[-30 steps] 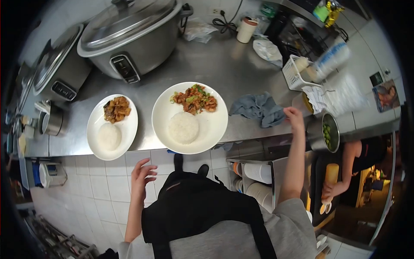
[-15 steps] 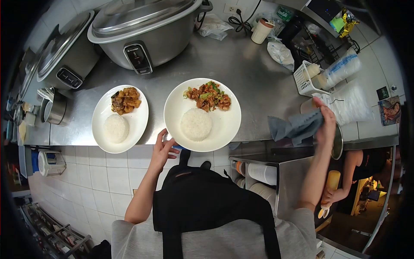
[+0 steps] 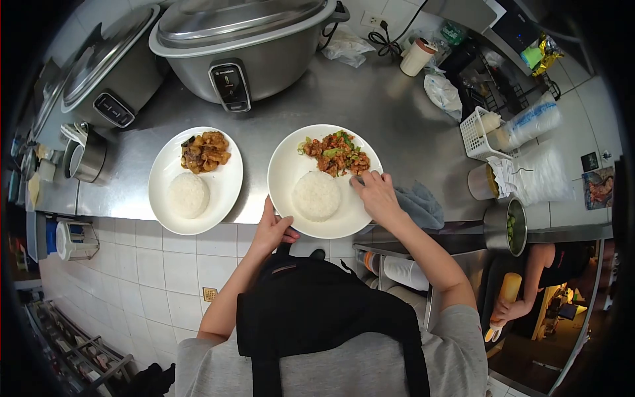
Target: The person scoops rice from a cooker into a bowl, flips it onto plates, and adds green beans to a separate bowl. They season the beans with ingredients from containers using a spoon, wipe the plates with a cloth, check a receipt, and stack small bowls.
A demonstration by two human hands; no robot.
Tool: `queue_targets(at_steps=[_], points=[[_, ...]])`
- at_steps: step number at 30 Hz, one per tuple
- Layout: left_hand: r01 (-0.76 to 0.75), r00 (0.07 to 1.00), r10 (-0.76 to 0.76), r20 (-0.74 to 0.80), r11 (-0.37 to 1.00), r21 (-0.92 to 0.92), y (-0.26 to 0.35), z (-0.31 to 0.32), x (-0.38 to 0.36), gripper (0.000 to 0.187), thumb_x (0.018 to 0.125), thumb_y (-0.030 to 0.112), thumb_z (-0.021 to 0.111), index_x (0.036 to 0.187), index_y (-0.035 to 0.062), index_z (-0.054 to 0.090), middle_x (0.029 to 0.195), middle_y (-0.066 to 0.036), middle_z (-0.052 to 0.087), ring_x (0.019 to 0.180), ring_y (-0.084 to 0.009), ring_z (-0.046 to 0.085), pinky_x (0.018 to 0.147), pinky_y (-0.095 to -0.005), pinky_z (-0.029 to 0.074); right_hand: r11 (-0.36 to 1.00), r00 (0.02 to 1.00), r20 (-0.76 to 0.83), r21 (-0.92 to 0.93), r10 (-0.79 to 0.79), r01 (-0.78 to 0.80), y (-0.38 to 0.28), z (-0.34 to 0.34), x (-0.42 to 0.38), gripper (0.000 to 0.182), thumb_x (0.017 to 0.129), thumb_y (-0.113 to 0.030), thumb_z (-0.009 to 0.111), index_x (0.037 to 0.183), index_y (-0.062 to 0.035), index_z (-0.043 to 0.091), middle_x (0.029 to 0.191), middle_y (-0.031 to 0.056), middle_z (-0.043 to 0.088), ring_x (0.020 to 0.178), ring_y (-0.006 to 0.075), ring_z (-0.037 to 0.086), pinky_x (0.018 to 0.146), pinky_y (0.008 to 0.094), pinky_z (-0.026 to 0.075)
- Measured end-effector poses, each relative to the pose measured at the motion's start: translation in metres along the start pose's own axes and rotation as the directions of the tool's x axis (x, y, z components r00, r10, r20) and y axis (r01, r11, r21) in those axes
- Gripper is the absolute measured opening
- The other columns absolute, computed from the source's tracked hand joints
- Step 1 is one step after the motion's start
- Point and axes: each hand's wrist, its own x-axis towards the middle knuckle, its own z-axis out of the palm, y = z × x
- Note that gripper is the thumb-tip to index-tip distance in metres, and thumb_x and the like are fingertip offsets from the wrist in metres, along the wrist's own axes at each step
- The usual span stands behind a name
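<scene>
Head view, looking down on a steel counter (image 3: 397, 126): 2 white plates side by side at the front edge. Right plate (image 3: 291, 172), larger, carries a rice mound (image 3: 316, 196) at centre and a stir-fry with red and green pieces (image 3: 336, 155) at its far rim; its near rim overhangs the counter edge. Left hand (image 3: 272, 228) grips that near-left rim, thumb on top, fingers underneath and out of sight. Right hand (image 3: 376, 193) rests on the plate's right rim, fingers curled down against the rim beside the stir-fry; whether they pinch anything cannot be told. Grey cloth (image 3: 418, 205) lies bunched on the counter just beside the right hand, partly under the wrist. Left plate (image 3: 218, 192) holds a smaller rice mound (image 3: 188, 195) and a brown dish (image 3: 205, 151), untouched and apart from both hands. Behind the plates, 2 large rice cookers (image 3: 245, 40) with lids on. At right, a white basket (image 3: 477, 135), stacked clear containers (image 3: 532, 122), 2 metal pots (image 3: 506, 225). Another person's hand (image 3: 504, 311) at lower right holds a yellow bottle (image 3: 509, 288)
</scene>
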Motion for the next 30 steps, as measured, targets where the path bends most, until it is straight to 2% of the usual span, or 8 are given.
queue_targets(at_steps=[4, 11, 14, 17, 20, 22, 27, 30], points=[[-0.003, 1.000, 0.003, -0.009, 1.000, -0.016, -0.001, 0.001, 0.000, 0.072, 0.085, 0.002, 0.046, 0.138, 0.0185, 0.001, 0.083, -0.013, 0.058, 0.056, -0.0164, 0.061, 0.046, -0.0255, 0.052, 0.995, 0.994, 0.068, 0.065, -0.085, 0.081, -0.007, -0.004, -0.008, 0.031, 0.076, -0.008, 0.049, 0.104, -0.0068, 0.061, 0.094, 0.0085, 0.052, 0.093, 0.0216, 0.049, 0.081, 0.0383, 0.033], [-0.016, 1.000, 0.016, -0.005, 1.000, -0.010, -0.001, 0.000, 0.001, 0.072, 0.085, 0.001, 0.045, 0.138, 0.0178, 0.000, 0.084, -0.014, 0.058, 0.056, -0.0170, 0.061, 0.047, -0.0261, 0.052, 1.000, 0.999, -0.042, 0.029, 0.011, -0.009, -0.018, -0.003, 0.002, 0.036, 0.074, -0.002, 0.049, 0.108, -0.0064, 0.059, 0.093, 0.0096, 0.052, 0.093, 0.0223, 0.050, 0.080, 0.0331, 0.034], [-0.052, 0.999, 0.052, -0.007, 0.998, 0.032, -0.001, -0.003, 0.004, 0.072, 0.082, 0.000, 0.044, 0.138, 0.0152, 0.002, 0.087, -0.017, 0.060, 0.058, -0.0192, 0.063, 0.049, -0.0289, 0.056, 0.980, 0.998, -0.060, 0.193, -0.027, 0.038, -0.001, -0.011, -0.017, 0.029, 0.074, -0.003, 0.049, 0.101, -0.0077, 0.059, 0.092, 0.0097, 0.053, 0.095, 0.0214, 0.050, 0.079, 0.0349, 0.035], [-0.072, 0.996, 0.068, 0.053, 0.995, 0.075, 0.008, -0.023, 0.022, 0.071, 0.083, 0.003, 0.044, 0.139, 0.0148, 0.002, 0.085, -0.017, 0.060, 0.057, -0.0195, 0.063, 0.049, -0.0286, 0.055, 0.923, 0.948, -0.245, 0.372, 0.205, -0.103, 0.039, -0.018, -0.025, 0.028, 0.070, 0.005, 0.049, 0.094, -0.0044, 0.057, 0.088, 0.0122, 0.053, 0.085, 0.0285, 0.053, 0.074, 0.0384, 0.040], [-0.177, 0.980, 0.183, -0.075, 0.981, 0.085, 0.013, -0.026, 0.028, 0.068, 0.086, 0.007, 0.042, 0.139, 0.0119, 0.001, 0.087, -0.019, 0.059, 0.055, -0.0192, 0.062, 0.047, -0.0276, 0.054, 0.750, 0.811, -0.298, 0.617, 0.502, -0.238, 0.084, -0.017, -0.007, 0.024, 0.072, 0.008, 0.048, 0.093, -0.0012, 0.056, 0.090, 0.0138, 0.056, 0.083, 0.0333, 0.055, 0.071, 0.0381, 0.045], [-0.106, 0.962, 0.108, -0.252, 0.994, 0.024, 0.016, -0.018, 0.012, 0.070, 0.085, 0.008, 0.042, 0.140, 0.0112, -0.002, 0.087, -0.020, 0.060, 0.053, -0.0197, 0.061, 0.045, -0.0279, 0.053, 0.761, 0.797, -0.357, 0.622, 0.488, -0.187, 0.098, -0.016, 0.016, 0.022, 0.074, 0.007, 0.049, 0.092, -0.0006, 0.057, 0.090, 0.0137, 0.056, 0.084, 0.0310, 0.057, 0.073, 0.0346, 0.045], [-0.100, 0.988, 0.101, -0.112, 0.995, 0.019, 0.006, -0.003, 0.013, 0.071, 0.083, 0.001, 0.036, 0.140, 0.0186, -0.002, 0.082, -0.019, 0.060, 0.049, -0.0180, 0.059, 0.041, -0.0269, 0.052, 0.824, 0.851, -0.436, 0.567, 0.294, 0.006, 0.104, -0.002, 0.081, 0.020, 0.074, 0.007, 0.051, 0.091, -0.0008, 0.060, 0.087, 0.0142, 0.058, 0.084, 0.0320, 0.057, 0.073, 0.0350, 0.045], [-0.050, 0.996, 0.053, -0.073, 0.998, 0.040, 0.019, -0.017, 0.027, 0.072, 0.082, -0.001, 0.035, 0.140, 0.0180, -0.002, 0.080, -0.018, 0.060, 0.049, -0.0184, 0.060, 0.041, -0.0272, 0.052, 0.792, 0.958, -0.255, 0.608, 0.129, 0.055, 0.104, 0.009, 0.103, 0.021, 0.074, 0.008, 0.052, 0.090, -0.0009, 0.062, 0.088, 0.0135, 0.058, 0.083, 0.0305, 0.057, 0.075, 0.0341, 0.045]])
